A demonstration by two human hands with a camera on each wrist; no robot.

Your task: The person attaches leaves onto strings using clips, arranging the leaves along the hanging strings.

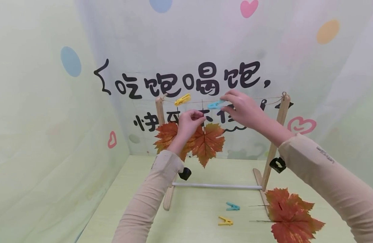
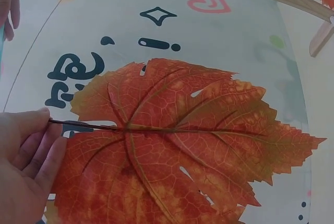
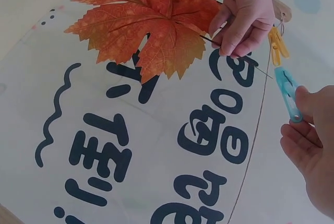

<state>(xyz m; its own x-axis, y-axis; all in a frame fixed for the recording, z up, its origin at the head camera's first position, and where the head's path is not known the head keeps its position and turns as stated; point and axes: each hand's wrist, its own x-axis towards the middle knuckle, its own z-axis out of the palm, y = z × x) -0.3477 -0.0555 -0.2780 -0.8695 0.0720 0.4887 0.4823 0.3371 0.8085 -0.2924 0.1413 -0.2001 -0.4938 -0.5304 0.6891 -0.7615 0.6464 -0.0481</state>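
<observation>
My left hand (image 1: 189, 125) pinches the thin dark stem of an orange-red maple leaf (image 1: 206, 145), which hangs blade down below the string (image 3: 254, 140). The stem's tip reaches up to about the string in the head view. My right hand (image 1: 245, 108) pinches a light blue clothespin (image 3: 288, 94) between thumb and fingers, close to the string and the stem tip. To the left, a yellow clothespin (image 1: 182, 99) sits on the string. Beneath it hangs another maple leaf (image 1: 163, 135), partly hidden by my left hand and the held leaf.
A wooden post (image 1: 282, 114) and a left post (image 1: 160, 111) carry the string. A white rod (image 1: 217, 186) joins their feet. On the table lie a blue clothespin (image 1: 233, 206), a yellow clothespin (image 1: 225, 221) and maple leaves (image 1: 295, 216) at right. A printed cloth hangs behind.
</observation>
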